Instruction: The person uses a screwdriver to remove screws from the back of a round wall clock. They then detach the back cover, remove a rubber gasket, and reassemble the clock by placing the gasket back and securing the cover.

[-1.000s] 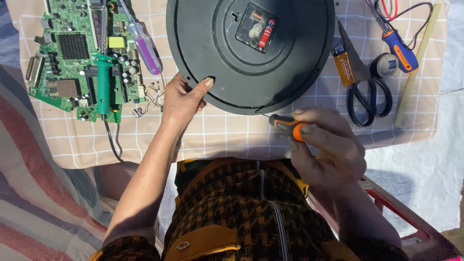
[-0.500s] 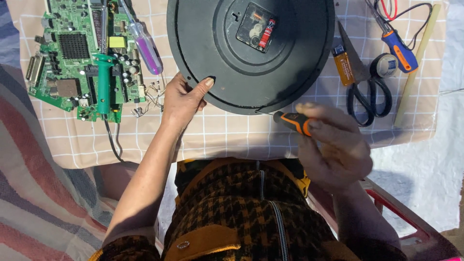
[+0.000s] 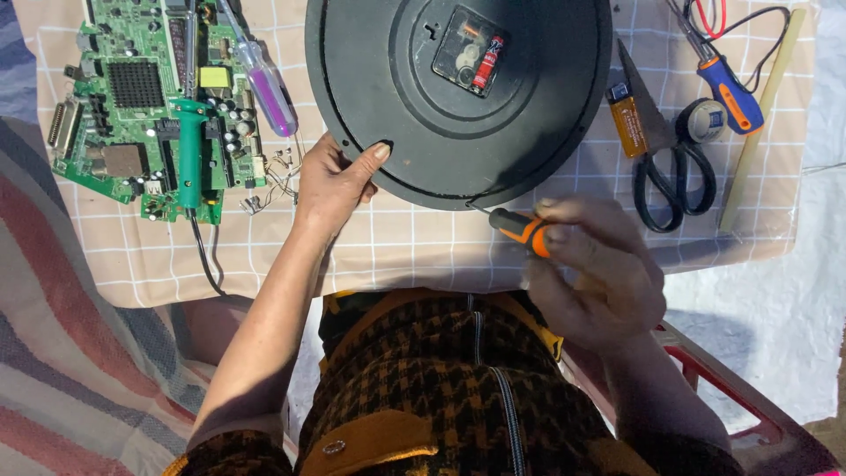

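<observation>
In the head view, a round black clock back [image 3: 423,132] lies face down on a checked beige cloth [image 3: 414,247], filling the top centre. Its square movement housing [image 3: 470,51], with a small red battery in it, sits at about 1 o'clock from the disc's centre.

The left hand [image 3: 330,181] rests at the disc's 7 o'clock edge, fingers loosely curled, thumb laid on the rim beside a small notch; it steadies the disc rather than gripping it.

The right hand [image 3: 590,264] is at about 5 o'clock from the disc, closed around an orange-and-black screwdriver [image 3: 515,225]. The handle points up-left, and the thin shaft reaches the disc's lower rim at 6 o'clock; whether the tip touches it is hard to tell.

At 9 o'clock from the disc lies a green circuit board [image 3: 132,97], with a green soldering iron [image 3: 189,150] lying across it and a purple-handled screwdriver [image 3: 269,84] at its right edge.

At 3 o'clock lie black scissors [image 3: 665,159], an orange utility knife [image 3: 627,119], a roll of black tape [image 3: 702,121], a blue-and-orange screwdriver [image 3: 731,88] and a pale stick [image 3: 762,123].

At the bottom, a houndstooth garment [image 3: 441,388] covers the person's lap.
</observation>
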